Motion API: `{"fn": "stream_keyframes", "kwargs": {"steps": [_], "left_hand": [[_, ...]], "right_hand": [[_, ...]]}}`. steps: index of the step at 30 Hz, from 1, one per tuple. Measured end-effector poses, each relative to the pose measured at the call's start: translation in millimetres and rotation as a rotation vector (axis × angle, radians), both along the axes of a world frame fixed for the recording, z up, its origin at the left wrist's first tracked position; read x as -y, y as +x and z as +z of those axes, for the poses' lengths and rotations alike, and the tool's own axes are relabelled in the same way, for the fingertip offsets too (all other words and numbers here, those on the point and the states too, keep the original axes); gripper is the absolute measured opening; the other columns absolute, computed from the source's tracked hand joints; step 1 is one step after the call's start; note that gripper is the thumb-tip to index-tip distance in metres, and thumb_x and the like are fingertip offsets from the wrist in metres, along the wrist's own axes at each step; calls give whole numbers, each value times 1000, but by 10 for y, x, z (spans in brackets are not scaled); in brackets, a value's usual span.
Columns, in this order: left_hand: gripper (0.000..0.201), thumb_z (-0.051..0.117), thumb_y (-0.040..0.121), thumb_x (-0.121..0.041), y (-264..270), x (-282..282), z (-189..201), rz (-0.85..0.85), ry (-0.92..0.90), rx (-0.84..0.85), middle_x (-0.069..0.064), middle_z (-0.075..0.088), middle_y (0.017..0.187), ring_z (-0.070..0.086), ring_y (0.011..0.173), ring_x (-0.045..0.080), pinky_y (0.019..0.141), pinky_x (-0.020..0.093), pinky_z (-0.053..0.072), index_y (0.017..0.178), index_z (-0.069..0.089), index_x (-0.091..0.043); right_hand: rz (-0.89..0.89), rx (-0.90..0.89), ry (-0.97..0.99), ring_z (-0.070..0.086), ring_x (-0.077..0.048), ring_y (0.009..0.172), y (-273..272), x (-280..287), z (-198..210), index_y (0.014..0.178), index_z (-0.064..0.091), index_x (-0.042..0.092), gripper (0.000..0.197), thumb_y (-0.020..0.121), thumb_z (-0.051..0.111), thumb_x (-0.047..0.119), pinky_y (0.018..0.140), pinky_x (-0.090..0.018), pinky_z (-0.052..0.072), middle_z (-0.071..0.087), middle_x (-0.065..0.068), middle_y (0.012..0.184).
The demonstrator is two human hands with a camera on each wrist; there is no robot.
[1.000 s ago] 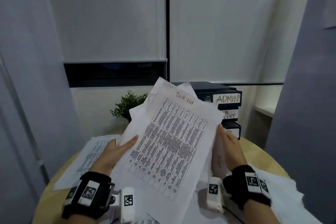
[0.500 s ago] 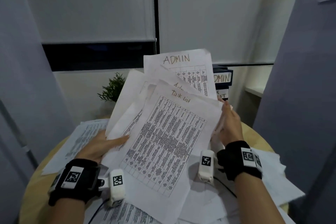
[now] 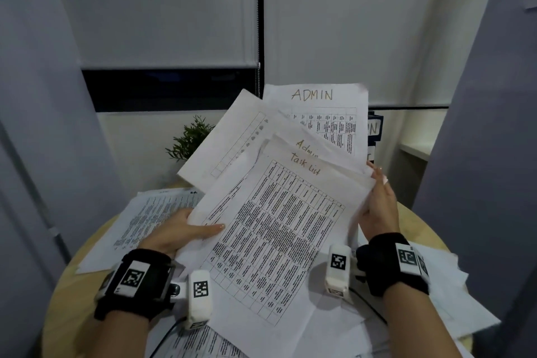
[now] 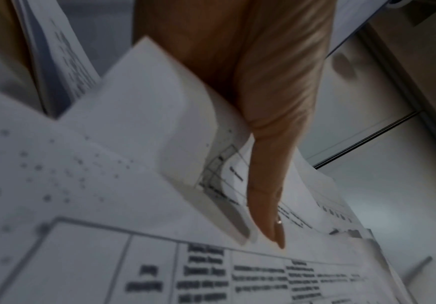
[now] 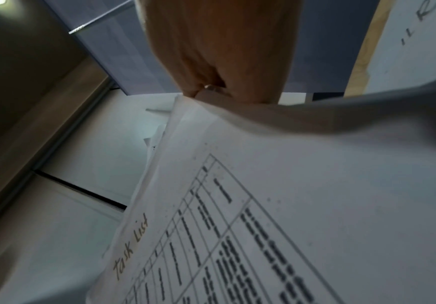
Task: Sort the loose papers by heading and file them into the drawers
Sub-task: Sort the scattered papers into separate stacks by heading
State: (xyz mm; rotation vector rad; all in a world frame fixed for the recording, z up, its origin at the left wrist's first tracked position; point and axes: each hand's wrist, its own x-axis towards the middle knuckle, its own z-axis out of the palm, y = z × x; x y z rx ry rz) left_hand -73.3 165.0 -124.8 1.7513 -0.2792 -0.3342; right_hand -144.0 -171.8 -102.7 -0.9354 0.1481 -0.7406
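Observation:
I hold a fanned stack of white papers above the round table. The front sheet [image 3: 279, 229] is headed "Task List" and carries a printed grid; it also fills the right wrist view [image 5: 276, 216]. Behind it stand a sheet headed "Admin" [image 3: 313, 148] and one headed "ADMIN" [image 3: 316, 107]. My left hand [image 3: 186, 229] grips the stack's left edge, thumb [image 4: 266, 197] laid on the front sheet. My right hand [image 3: 380, 206] grips the right edge of the sheets. The dark drawer unit [image 3: 374, 128] is mostly hidden behind the papers.
More printed sheets [image 3: 151, 215] lie spread over the wooden table [image 3: 69, 291] to the left, right and under my wrists. A small green plant [image 3: 191, 136] stands at the back by the wall. Grey panels flank both sides.
The stack has been fanned out: the "Admin" and "ADMIN" sheets now show behind the "Task List" sheet. My right hand has moved up along the right edge.

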Motion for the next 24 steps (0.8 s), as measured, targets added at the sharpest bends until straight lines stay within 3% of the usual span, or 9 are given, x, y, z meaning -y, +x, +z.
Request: {"fn": "stream_keyframes", "kwargs": {"steps": [4,7,11,14,17,19,21,23,24], "left_hand": [[66,90,53,-36,-56,102,39,29,-94,-2,13,71,109,66,103,33,95,53,49,110,65,-15],[65,83,64,-37,-59,129,79,25,-204,6,10,70,114,66,104,32,92,54,51,123,61,-22],[57,79,68,-37,-74,159,118,73,-244,54,10,71,110,68,102,29,94,53,50,118,65,-14],[64,89,56,-38,-76,185,101,131,-160,135,3,74,104,69,100,21,90,42,53,111,65,-14],[43,85,67,-20,-72,201,61,179,-11,194,4,74,94,71,89,16,76,30,57,103,66,-10],[34,82,71,-17,-64,211,50,192,57,235,2,74,90,70,84,14,68,25,56,99,67,-7],[29,80,74,-14,-67,210,47,182,45,241,-2,73,85,70,77,7,58,17,53,99,67,-7],[26,77,75,-10,-94,210,58,155,4,228,-1,75,82,72,75,9,56,16,54,99,68,-6],[27,77,75,-10,-106,211,66,146,-11,220,1,75,86,72,79,12,61,20,57,100,69,-6]], "right_hand": [[59,27,52,67,-17,96,16,-14,-27,129,58,15,35,102,45,32,77,-28,58,70,-7,112],[124,29,49,68,-12,79,22,-40,-32,126,60,10,35,101,47,30,68,-24,56,71,-6,96],[165,18,-42,66,-13,74,32,-45,-42,126,61,7,31,97,55,17,66,-25,56,70,-6,91],[125,-23,-139,62,-13,66,34,-59,-58,124,63,11,30,95,56,11,55,-22,52,70,-2,80],[2,-20,-181,64,-21,88,27,-110,-54,121,65,9,31,91,60,5,61,-22,54,71,-9,102],[-50,-11,-166,69,-13,90,8,-121,-38,111,68,3,24,89,60,0,61,-16,54,72,-6,100],[-47,3,-148,70,-5,83,-42,-114,-22,107,67,4,22,85,67,7,58,-13,52,71,-2,93],[-4,-50,-194,70,-14,91,-33,-13,-69,113,68,12,51,67,83,28,67,-20,56,72,-4,100],[33,-66,-226,70,-18,91,-36,28,-79,114,68,13,56,63,84,28,71,-25,57,73,-6,101]]}}
